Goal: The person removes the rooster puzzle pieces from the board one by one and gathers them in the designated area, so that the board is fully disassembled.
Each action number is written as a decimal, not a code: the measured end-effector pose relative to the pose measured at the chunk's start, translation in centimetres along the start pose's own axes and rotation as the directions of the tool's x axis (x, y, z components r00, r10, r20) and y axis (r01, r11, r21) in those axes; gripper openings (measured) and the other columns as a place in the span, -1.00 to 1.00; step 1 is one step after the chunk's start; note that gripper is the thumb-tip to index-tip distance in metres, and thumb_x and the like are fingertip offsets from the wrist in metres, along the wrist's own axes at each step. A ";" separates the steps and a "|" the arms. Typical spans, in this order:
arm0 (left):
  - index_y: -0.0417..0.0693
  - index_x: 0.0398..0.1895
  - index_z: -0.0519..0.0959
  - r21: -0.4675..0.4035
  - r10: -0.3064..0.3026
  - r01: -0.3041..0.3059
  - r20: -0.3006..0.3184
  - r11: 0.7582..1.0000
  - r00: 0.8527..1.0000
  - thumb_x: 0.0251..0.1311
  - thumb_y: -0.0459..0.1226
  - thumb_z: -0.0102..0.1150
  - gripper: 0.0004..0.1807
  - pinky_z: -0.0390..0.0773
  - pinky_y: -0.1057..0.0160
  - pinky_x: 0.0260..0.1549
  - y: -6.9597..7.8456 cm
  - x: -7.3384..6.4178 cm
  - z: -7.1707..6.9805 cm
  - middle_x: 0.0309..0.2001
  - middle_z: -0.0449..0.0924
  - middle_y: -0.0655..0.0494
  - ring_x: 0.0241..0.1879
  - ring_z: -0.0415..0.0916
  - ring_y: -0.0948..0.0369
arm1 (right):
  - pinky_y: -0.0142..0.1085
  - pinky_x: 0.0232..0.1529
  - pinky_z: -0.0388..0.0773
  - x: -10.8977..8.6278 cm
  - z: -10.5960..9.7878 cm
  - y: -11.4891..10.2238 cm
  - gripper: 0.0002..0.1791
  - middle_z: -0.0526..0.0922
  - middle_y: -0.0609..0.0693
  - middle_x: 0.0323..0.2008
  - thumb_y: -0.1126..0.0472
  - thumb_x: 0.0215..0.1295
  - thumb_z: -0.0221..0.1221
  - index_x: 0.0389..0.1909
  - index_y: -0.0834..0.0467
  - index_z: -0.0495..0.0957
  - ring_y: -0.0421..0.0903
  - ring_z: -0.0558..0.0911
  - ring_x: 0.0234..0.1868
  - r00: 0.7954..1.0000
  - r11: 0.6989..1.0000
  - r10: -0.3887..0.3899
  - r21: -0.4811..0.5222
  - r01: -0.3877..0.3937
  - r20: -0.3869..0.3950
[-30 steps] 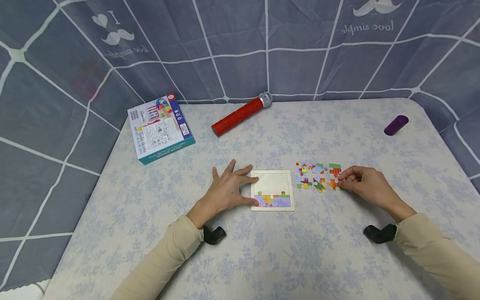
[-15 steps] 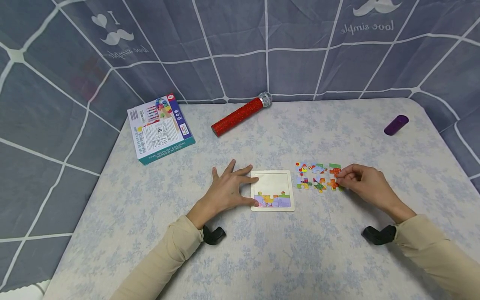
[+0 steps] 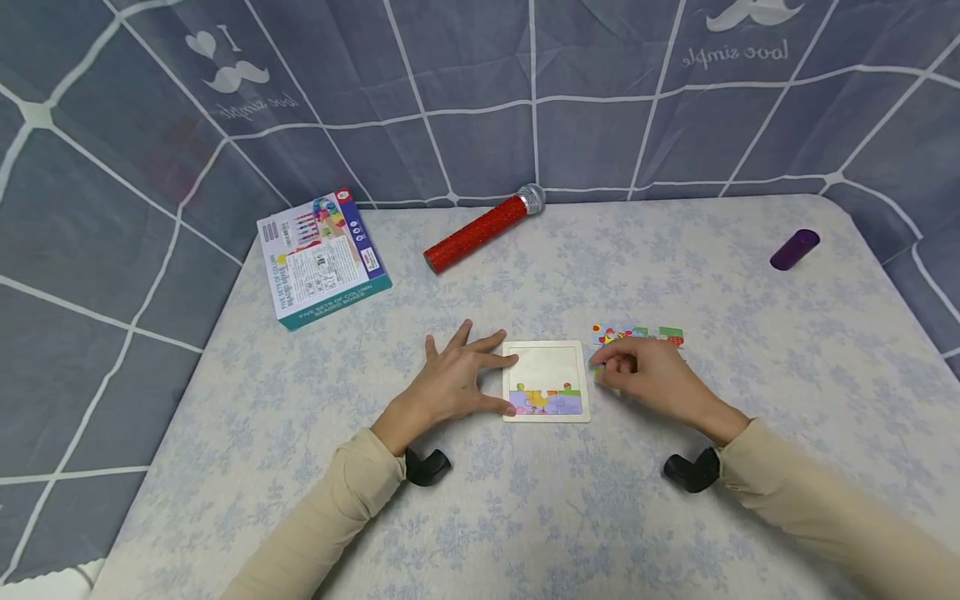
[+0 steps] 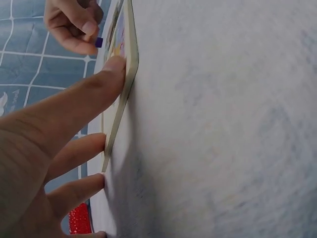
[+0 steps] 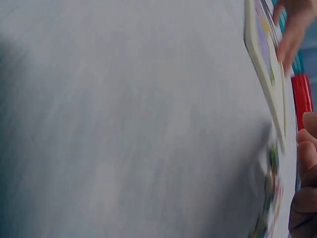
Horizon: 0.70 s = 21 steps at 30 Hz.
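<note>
From the head view, a person works at a cloth-covered counter [image 3: 480,517], the left hand [image 3: 450,379] spread along the left side of a puzzle tray [image 3: 543,362], its grip wide and relaxed, probably to keep the light tray from sliding. The right hand [image 3: 648,375] is curled just right of the tray, above loose pieces [image 3: 671,335], thumb and forefinger close together; whether that grip has hold of a piece cannot be told. The loose pieces appear to be kept beside the tray for easy reach. The tray, pale and square with a raised rim, lies flat near the middle of the counter; joined pieces [image 3: 570,404] in lilac and yellow line its near side, their knobs pointing into the bare far part. Beyond lie a box [image 3: 322,258], far left, and a red microphone [image 3: 480,233]. In the left wrist view, the left thumb [image 4: 115,67] rests on the tray's thin, smooth rim, apparently as a stop. In the right wrist view, the right fingertips are partly cut off and the loose pieces blurred.
</note>
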<state>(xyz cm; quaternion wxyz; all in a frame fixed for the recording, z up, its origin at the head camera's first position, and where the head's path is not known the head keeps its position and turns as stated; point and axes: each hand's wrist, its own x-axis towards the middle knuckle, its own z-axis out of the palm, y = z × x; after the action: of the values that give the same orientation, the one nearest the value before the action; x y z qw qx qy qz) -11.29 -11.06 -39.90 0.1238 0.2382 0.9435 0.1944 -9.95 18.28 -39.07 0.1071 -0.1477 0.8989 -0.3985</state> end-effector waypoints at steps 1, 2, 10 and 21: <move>0.24 0.24 0.57 0.002 0.001 -0.001 0.010 1.000 1.000 -0.22 0.19 0.54 -0.18 -0.24 -0.62 0.11 0.0 0.0 -0.1 0.46 0.22 0.15 0.50 -0.17 -0.21 | -0.41 -0.45 0.39 0.2 0.5 -0.3 -0.85 0.51 -0.11 -0.52 0.36 0.17 0.27 -0.22 0.18 0.68 -0.21 0.43 -0.52 1.000 1.000 -0.019 0.001 0.019 0.008; 0.24 0.25 0.57 0.005 0.002 -0.002 0.019 1.000 1.000 -0.22 0.19 0.54 -0.17 -0.23 -0.62 0.11 0.0 0.0 -0.1 0.47 0.21 0.15 0.50 -0.18 -0.21 | -0.41 -0.45 0.38 0.4 0.9 -0.6 -0.84 0.51 -0.13 -0.53 0.35 0.17 0.28 -0.22 0.18 0.69 -0.22 0.42 -0.53 0.999 0.999 -0.033 0.003 0.033 0.019; 0.28 0.31 0.50 0.050 0.006 -0.011 0.088 0.999 0.996 -0.24 0.22 0.52 -0.09 -0.20 -0.62 0.12 -0.1 0.1 -0.5 0.50 0.11 0.18 0.50 -0.23 -0.21 | -0.36 -0.44 0.43 1.6 3.9 -2.7 -0.74 0.55 -0.16 -0.47 0.33 0.15 0.32 -0.11 0.25 0.69 -0.24 0.44 -0.54 0.983 0.989 -0.147 0.016 0.147 0.107; 0.29 0.32 0.50 0.054 0.019 -0.025 0.093 0.998 0.996 -0.26 0.23 0.53 -0.08 -0.19 -0.62 0.11 -0.1 0.0 -0.7 0.51 0.10 0.17 0.51 -0.24 -0.21 | -0.37 -0.40 0.43 1.8 6.0 -4.7 -0.74 0.51 -0.14 -0.49 0.38 0.13 0.33 -0.12 0.31 0.70 -0.25 0.42 -0.47 0.971 0.973 -0.182 -0.115 0.201 0.157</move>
<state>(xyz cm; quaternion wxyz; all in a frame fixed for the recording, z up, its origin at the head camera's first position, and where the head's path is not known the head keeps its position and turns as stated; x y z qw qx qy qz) -11.53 -11.38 -39.36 0.1584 0.2606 0.9391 0.1583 -8.93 10.59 -39.64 0.1233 -0.2693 0.8942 -0.3358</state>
